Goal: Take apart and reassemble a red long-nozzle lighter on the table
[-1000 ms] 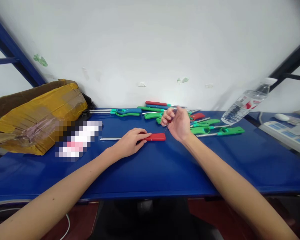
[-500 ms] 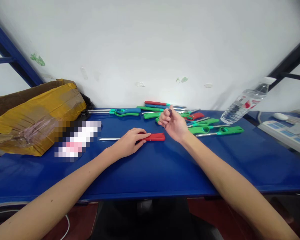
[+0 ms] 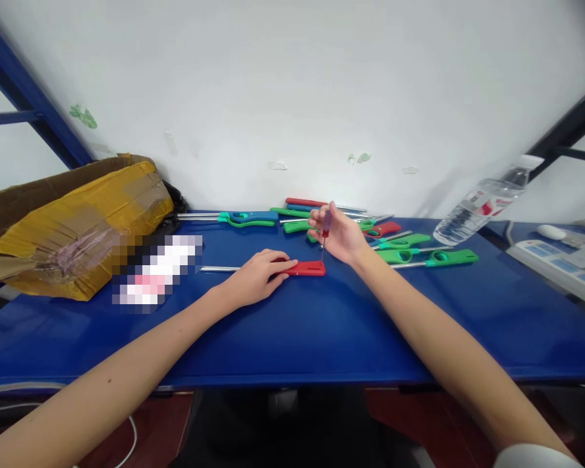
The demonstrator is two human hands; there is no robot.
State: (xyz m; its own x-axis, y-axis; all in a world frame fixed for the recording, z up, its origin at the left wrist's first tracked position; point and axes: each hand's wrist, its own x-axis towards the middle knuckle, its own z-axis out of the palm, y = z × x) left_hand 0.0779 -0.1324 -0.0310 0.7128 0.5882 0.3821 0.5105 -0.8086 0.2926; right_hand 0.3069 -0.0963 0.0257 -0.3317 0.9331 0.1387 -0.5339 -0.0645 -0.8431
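A red long-necked lighter (image 3: 310, 268) lies flat on the blue table, its metal tube pointing left. My left hand (image 3: 258, 276) is closed round its middle and holds it down. Above the lighter's right end, my right hand (image 3: 338, 234) grips a small screwdriver (image 3: 327, 223) with a dark reddish handle. The screwdriver stands nearly upright, its thin shaft reaching down to the right end of the red handle. Whether the tip sits in a screw is too small to tell.
Several green, red and blue lighters (image 3: 451, 257) lie behind and right of my right hand. Blue-green lighters (image 3: 251, 218) rest at the back left, near a taped cardboard box (image 3: 88, 227). A water bottle (image 3: 485, 205) and a white device (image 3: 556, 266) are at the right.
The screwdriver, mostly hidden in my right hand before, now shows upright with its shaft at the lighter's right end. The whole view has shifted slightly.
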